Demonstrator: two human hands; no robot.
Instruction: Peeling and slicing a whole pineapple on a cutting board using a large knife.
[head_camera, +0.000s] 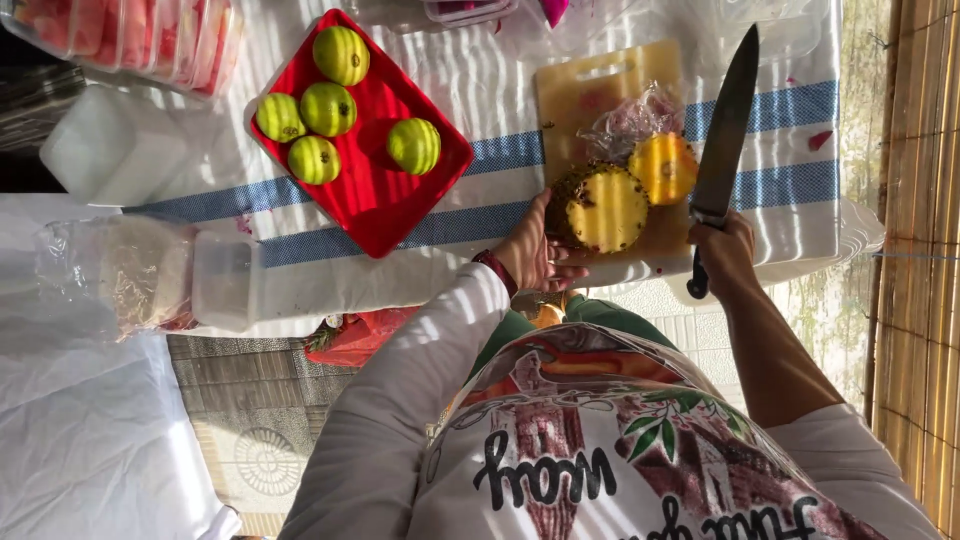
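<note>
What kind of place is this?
Probably a fruit stall or outdoor fruit-cutting table: a pineapple on a cutting board, a big knife, and a red tray of peeled fruit.

We see the clear tub of red pieces (130, 35) cut by the top edge, lidded containers (470, 10) mostly out of view, our left hand's (535, 255) fingertips hidden behind the pineapple (600, 208), crumpled wrap's (632, 122) contents unclear

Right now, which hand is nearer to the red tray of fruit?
Left. The left hand rests on the pineapple, just beside the red tray; the right hand, gripping the knife, is beyond the pineapple.
</note>
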